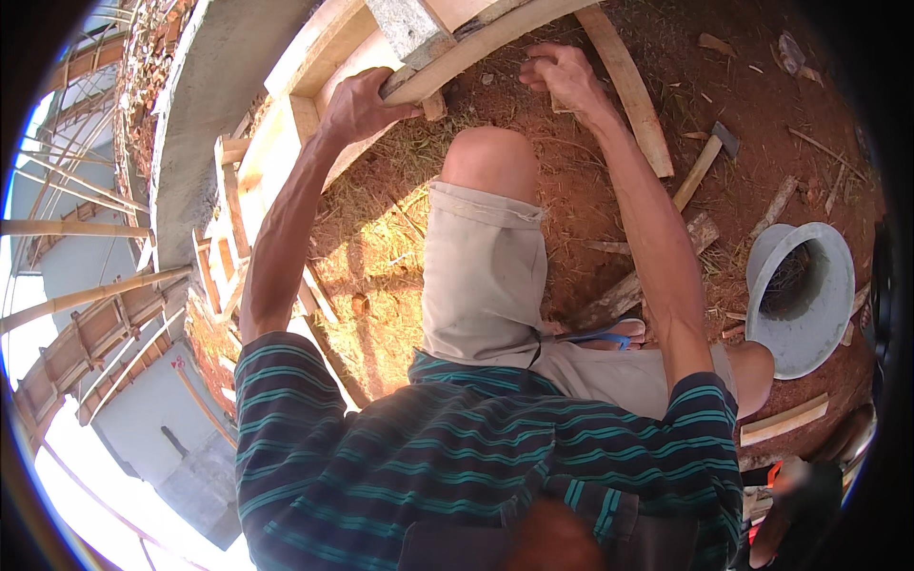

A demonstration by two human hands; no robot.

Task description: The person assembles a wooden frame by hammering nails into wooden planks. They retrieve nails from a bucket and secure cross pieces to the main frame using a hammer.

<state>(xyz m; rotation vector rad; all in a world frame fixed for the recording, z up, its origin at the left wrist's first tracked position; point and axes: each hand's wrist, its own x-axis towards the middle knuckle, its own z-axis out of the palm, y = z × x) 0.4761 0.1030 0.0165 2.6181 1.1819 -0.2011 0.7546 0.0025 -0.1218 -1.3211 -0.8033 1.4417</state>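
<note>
My left hand point(360, 107) is closed over the near end of a pale wooden plank point(505, 46), part of a timber frame point(328, 43) at the top. A grey, cement-stained board point(409, 29) lies across the frame just beyond that hand. My right hand point(564, 78) hovers over the soil to the right of the plank, its fingers curled in. Whether a small thing is pinched in them I cannot make out. Beside my right wrist a loose wooden strip point(628, 95) slants down. A hatchet or hammer point(712, 157) with a wooden handle lies farther right.
A grey bucket point(804, 305) lies tipped over at the right among wood scraps point(785, 419). A concrete edge point(205, 114) rises at the left, with bamboo poles point(90, 228) beyond it. My bent knee point(490, 167) is between my arms. Blurred dark and orange things sit at lower right.
</note>
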